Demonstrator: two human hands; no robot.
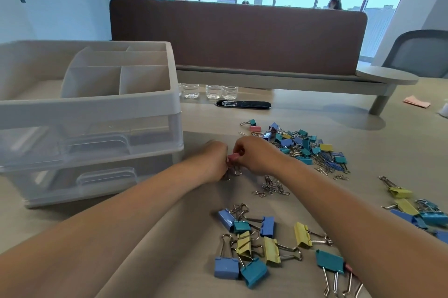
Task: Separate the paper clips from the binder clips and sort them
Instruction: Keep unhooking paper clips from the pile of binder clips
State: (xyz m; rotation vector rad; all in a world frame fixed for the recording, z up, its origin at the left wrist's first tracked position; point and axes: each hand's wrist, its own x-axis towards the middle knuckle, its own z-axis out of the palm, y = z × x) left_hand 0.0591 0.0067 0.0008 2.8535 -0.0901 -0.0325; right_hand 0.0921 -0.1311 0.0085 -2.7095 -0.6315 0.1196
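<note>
Clips (271, 251) lie before left hand (213, 161), right hand (257, 155) (gripping pink clip (233, 157)).

Left hand (213, 159) and right hand (257, 154) hide most of the pink binder clip (233, 157).

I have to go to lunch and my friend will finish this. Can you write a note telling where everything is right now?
Left hand and right hand both grip one pink binder clip, beside the drawer organizer.
Done: near group of binder clips, a second group at the right edge, and a small pile of silver paper clips in the middle.
Left: the mixed pile farther back holds both kinds. Split it, and place the pink clip.
</note>
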